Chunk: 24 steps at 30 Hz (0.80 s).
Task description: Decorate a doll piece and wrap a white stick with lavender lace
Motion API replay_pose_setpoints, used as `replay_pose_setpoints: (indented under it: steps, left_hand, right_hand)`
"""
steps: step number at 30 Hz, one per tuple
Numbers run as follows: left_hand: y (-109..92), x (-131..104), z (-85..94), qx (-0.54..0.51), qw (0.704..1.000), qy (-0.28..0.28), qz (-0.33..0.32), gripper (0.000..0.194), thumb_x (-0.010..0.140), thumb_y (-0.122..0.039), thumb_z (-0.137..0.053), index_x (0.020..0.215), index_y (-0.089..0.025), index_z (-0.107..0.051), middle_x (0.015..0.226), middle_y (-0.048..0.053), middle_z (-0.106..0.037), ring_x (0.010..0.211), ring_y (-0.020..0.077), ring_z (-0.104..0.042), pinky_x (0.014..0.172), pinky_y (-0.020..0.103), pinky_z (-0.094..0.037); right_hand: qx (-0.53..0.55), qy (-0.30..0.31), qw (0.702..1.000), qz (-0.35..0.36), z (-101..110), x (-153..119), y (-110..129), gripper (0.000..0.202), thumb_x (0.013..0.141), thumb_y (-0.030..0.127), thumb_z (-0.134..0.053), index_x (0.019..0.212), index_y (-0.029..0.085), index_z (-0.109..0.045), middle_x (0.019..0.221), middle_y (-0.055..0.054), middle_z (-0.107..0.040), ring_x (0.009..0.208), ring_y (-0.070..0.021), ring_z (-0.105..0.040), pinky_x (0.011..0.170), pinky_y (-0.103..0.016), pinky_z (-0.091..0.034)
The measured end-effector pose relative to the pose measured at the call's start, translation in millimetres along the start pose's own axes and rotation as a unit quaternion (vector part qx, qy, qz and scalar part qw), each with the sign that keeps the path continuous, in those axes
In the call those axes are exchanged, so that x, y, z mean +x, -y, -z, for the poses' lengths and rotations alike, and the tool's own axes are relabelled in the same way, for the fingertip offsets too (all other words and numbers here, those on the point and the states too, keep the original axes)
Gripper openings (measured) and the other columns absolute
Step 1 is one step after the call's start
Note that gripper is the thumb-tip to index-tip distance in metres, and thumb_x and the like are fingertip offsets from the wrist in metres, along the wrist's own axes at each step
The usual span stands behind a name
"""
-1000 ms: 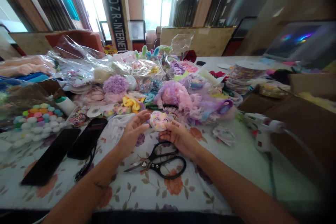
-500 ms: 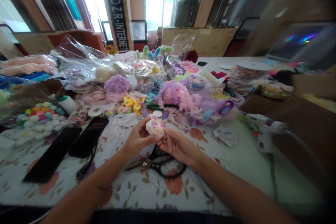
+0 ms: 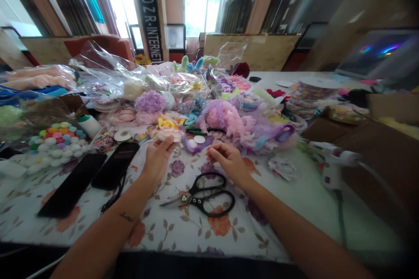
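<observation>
Though earlier on piece (image 3: pixel 174 136), right hand (image 3: pixel 229 160) away.

I hold a small, pale cream piece (image 3: pixel 172 134) in my left hand (image 3: pixel 157 155), nearly edge-on, its surface details blurred; it juts out to the right, apart from my right hand (image 3: pixel 228 160).

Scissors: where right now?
Head view: scissors lie below centre on the floral cloth, below the gap between left hand and right hand, blades pointing left.
</observation>
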<state>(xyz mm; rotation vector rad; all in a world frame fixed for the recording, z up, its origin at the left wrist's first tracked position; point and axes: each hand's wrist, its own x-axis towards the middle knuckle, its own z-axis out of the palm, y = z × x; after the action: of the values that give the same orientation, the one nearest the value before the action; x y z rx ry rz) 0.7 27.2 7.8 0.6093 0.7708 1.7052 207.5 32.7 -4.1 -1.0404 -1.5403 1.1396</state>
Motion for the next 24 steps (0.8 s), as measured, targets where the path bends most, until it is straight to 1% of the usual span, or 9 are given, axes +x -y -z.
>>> replay_pose_setpoints:
  steps: [2,4,6,8,11,13,17,22,24]
  left_hand:
    - [-4,6,3.3,-0.021,1.0,-0.014,0.014,0.012,0.07,-0.013,-0.075,0.077,-0.012,-0.065,0.079,0.002,-0.07,0.08,0.0126,-0.066,0.091,0.031,-0.052]
    - [-5,8,4.6,-0.039,0.998,-0.013,0.047,0.009,0.074,-0.013,-0.072,0.08,-0.012,-0.065,0.081,0.004,-0.071,0.081,0.0136,-0.067,0.09,0.032,-0.053]
    - [-5,7,3.9,-0.053,0.995,-0.009,0.083,0.004,0.078,-0.014,-0.067,0.08,-0.011,-0.066,0.079,0.005,-0.072,0.08,0.0143,-0.068,0.089,0.032,-0.054]
    - [-4,5,2.2,-0.066,0.993,-0.011,0.101,0.004,0.081,-0.014,-0.064,0.079,-0.011,-0.065,0.076,0.006,-0.072,0.078,0.0145,-0.068,0.089,0.033,-0.054]
    - [-5,4,1.0,-0.084,0.992,-0.017,0.097,0.005,0.082,-0.013,-0.062,0.077,-0.012,-0.064,0.076,0.005,-0.071,0.078,0.0145,-0.068,0.088,0.033,-0.054]
    - [-6,6,1.3,-0.093,0.992,-0.025,0.086,0.006,0.082,-0.013,-0.062,0.078,-0.011,-0.064,0.075,0.005,-0.071,0.077,0.0139,-0.068,0.087,0.032,-0.054]
    - [-13,11,1.6,-0.114,0.99,-0.049,0.072,0.009,0.085,-0.015,-0.058,0.079,-0.011,-0.065,0.074,0.005,-0.071,0.074,0.013,-0.068,0.088,0.032,-0.054]
    - [-20,12,-0.2,-0.119,0.988,-0.077,0.068,0.011,0.086,-0.018,-0.058,0.081,-0.011,-0.065,0.075,0.006,-0.071,0.076,0.0144,-0.068,0.086,0.031,-0.054]
    - [-20,11,-0.4,-0.118,0.988,-0.074,0.072,0.011,0.086,-0.018,-0.058,0.082,-0.011,-0.065,0.077,0.006,-0.071,0.077,0.0149,-0.068,0.085,0.031,-0.055]
  right_hand:
    - [-0.159,-0.011,0.985,0.072,4,9,-4,0.013,0.085,0.029,-0.059,0.088,0.018,-0.066,0.081,-0.005,-0.068,0.073,-0.0181,-0.064,0.07,-0.033,-0.052]
    - [-0.277,-0.001,0.951,0.141,4,16,-6,0.015,0.085,0.02,-0.057,0.095,0.019,-0.067,0.093,-0.008,-0.069,0.085,-0.0207,-0.064,0.079,-0.035,-0.05]
    - [-0.354,0.025,0.913,0.2,-2,22,-4,0.018,0.084,0.017,-0.057,0.098,0.019,-0.068,0.102,-0.01,-0.067,0.096,-0.0224,-0.062,0.088,-0.035,-0.047]
    - [-0.422,0.057,0.875,0.23,-11,29,-1,0.014,0.085,0.02,-0.06,0.095,0.018,-0.069,0.101,-0.011,-0.066,0.099,-0.0239,-0.06,0.09,-0.036,-0.045]
    - [-0.508,0.091,0.827,0.222,-28,40,3,0.015,0.084,0.03,-0.065,0.085,0.016,-0.07,0.091,-0.011,-0.066,0.092,-0.0246,-0.058,0.086,-0.036,-0.045]
    - [-0.538,0.106,0.807,0.219,-38,48,3,0.018,0.083,0.031,-0.067,0.08,0.014,-0.07,0.086,-0.012,-0.065,0.088,-0.0245,-0.057,0.083,-0.036,-0.045]
    - [-0.538,0.155,0.788,0.255,-47,54,3,0.01,0.086,0.012,-0.059,0.086,0.014,-0.07,0.089,-0.01,-0.066,0.086,-0.0206,-0.057,0.079,-0.031,-0.044]
    - [-0.535,0.244,0.725,0.358,-30,33,9,0.016,0.089,0.011,-0.056,0.089,0.015,-0.071,0.093,-0.011,-0.066,0.092,-0.0227,-0.056,0.081,-0.035,-0.044]
    - [-0.516,0.244,0.739,0.357,-17,22,9,0.021,0.087,0.007,-0.055,0.098,0.016,-0.071,0.099,-0.011,-0.068,0.093,-0.0226,-0.058,0.082,-0.035,-0.046]
